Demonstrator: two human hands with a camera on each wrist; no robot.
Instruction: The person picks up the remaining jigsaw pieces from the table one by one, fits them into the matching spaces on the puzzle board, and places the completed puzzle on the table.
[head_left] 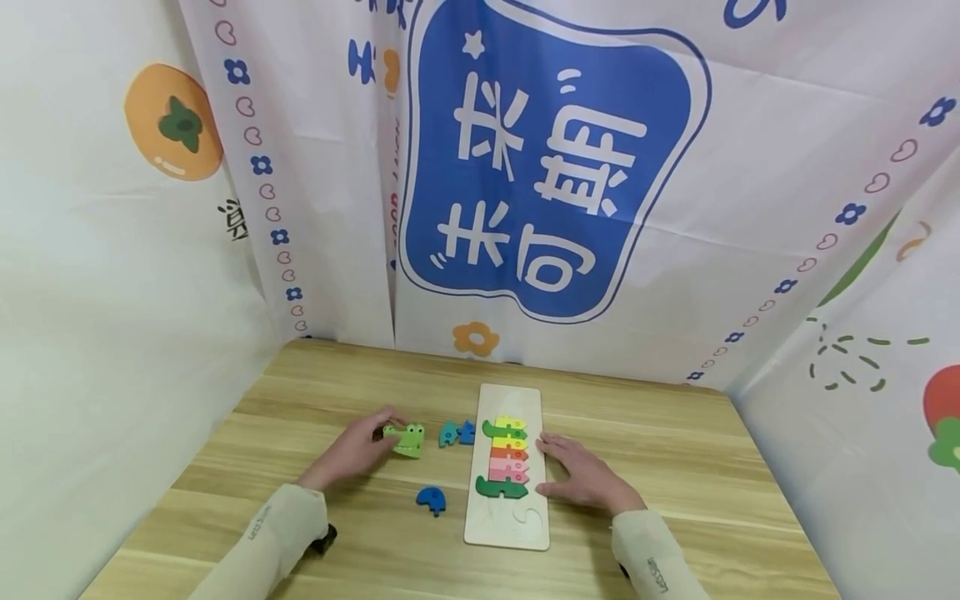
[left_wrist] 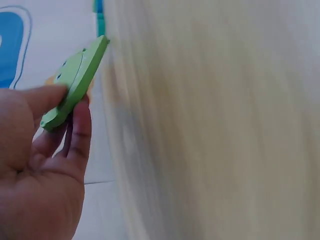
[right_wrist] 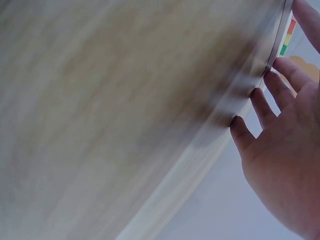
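Left hand [head_left: 358, 451] pinching flat light-green wooden crocodile-head piece [head_left: 406, 439] | right hand [head_left: 581, 475] flat, fingers straight, steadying pale rectangular wooden puzzle board [head_left: 504, 521]

A long pale wooden puzzle board [head_left: 510, 400] lies on the light wooden table [head_left: 675, 467], near its middle, its short ends toward the front and back edges. A stack of coloured crocodile-shaped pieces [head_left: 507, 460] sits in the board. Left of the board lie two small blue wooden pieces [head_left: 457, 433] (side by side, close to touching). Further left lies a green crocodile-head piece [head_left: 406, 438]. A round blue piece [head_left: 432, 499] lies nearer the front edge.
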